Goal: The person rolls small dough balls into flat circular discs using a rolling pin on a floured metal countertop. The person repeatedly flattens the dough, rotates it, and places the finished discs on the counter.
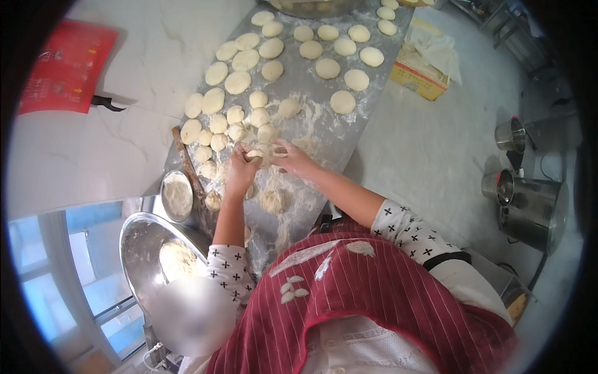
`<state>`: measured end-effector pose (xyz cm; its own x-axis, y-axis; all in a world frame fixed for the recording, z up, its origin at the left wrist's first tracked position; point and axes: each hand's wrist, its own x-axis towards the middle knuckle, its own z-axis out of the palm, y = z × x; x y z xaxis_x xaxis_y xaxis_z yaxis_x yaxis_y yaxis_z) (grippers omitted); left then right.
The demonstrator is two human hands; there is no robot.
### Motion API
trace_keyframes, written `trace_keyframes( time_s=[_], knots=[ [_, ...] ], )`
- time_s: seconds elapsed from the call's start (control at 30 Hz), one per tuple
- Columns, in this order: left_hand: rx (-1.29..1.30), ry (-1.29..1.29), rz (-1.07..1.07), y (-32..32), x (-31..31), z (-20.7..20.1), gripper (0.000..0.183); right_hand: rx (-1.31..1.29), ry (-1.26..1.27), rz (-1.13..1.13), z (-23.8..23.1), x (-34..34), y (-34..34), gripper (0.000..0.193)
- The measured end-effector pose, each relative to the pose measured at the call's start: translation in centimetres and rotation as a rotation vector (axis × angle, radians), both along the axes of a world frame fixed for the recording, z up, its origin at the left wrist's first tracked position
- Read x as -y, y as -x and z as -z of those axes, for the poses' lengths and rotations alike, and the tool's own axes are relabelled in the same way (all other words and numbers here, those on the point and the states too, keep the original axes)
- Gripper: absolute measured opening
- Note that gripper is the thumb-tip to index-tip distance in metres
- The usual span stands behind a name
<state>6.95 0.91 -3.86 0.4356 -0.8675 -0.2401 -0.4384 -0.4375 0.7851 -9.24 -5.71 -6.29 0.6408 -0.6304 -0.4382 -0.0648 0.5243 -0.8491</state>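
My left hand [242, 165] is closed on a small piece of dough [256, 154] above the floured metal table [324, 134]. From the other side my right hand [294, 159] meets the dough, its fingers curled at the dough's right edge and partly smeared. Small dough balls [218, 123] lie clustered just left of and beyond my hands. Flattened dough rounds [238, 82] spread over the table farther off. Nearer to me, a floury lump of dough [273, 201] sits beside my left forearm.
A wooden rolling pin [188, 163] lies along the left table edge, beside a bowl of flour [177, 196]. Nearer stands a large steel bowl [138, 240]. A yellow-red box [418, 78] is right of the table; metal pots [529, 206] stand far right.
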Motion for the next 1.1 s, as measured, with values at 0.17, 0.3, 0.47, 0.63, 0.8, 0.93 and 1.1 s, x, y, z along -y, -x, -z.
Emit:
trace_keyframes(
  time_s=[0.17,0.3,0.47,0.63,0.8,0.93,1.1],
  knots=[
    [-0.747,0.113,-0.029,4.5,0.4,-4.1,0.056,0.041,0.366,-0.030,2.4,2.1,-0.4,0.043],
    [-0.826,0.145,-0.142,5.0,-0.8,-4.1,0.043,-0.117,0.476,-0.011,-1.5,-0.2,0.7,0.045],
    [0.261,0.170,-0.146,7.2,0.2,-1.2,0.033,0.093,0.566,0.189,0.5,-4.8,-0.1,0.055],
    [0.119,0.205,-0.074,10.2,-2.1,-3.0,0.042,0.307,-0.027,0.088,-3.5,-2.7,1.4,0.062],
    [-0.085,0.325,0.056,10.5,-2.8,-5.9,0.042,0.506,-0.316,0.206,-4.7,-2.0,1.6,0.042],
    [-0.108,0.251,-0.052,7.7,-1.0,-12.7,0.035,0.689,-0.678,0.297,-4.7,0.0,2.3,0.033],
    [0.532,0.523,-0.028,9.5,0.8,-7.8,0.018,0.637,-0.745,0.161,-9.2,-0.2,1.4,0.065]
  ],
)
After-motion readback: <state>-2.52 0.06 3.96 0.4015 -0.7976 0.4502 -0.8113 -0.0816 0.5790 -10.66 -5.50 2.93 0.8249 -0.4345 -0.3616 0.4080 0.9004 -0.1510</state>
